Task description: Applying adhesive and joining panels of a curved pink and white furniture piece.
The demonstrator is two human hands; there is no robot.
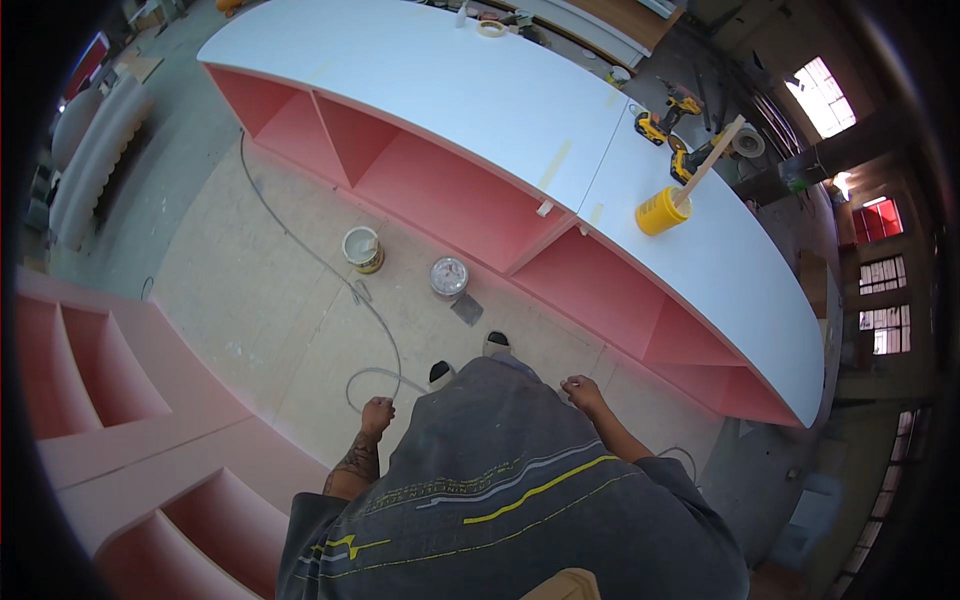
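My left hand hangs beside my body with its fingers curled, above the floor near a loop of grey hose. Whether anything small is inside it is hidden. On the other side my right hand is raised a little, fingers bent in toward the thumb; I cannot make out anything in them. Neither hand touches the long curved counter, which has a white top and pink open compartments. Two paint buckets stand on the floor ahead of me: a yellowish one and a grey one.
A yellow tub with a wooden stick and yellow-black cordless drills stand on the counter top. A tape roll lies at its far edge. Pink shelving is at my left. A flat grey piece lies by the grey bucket.
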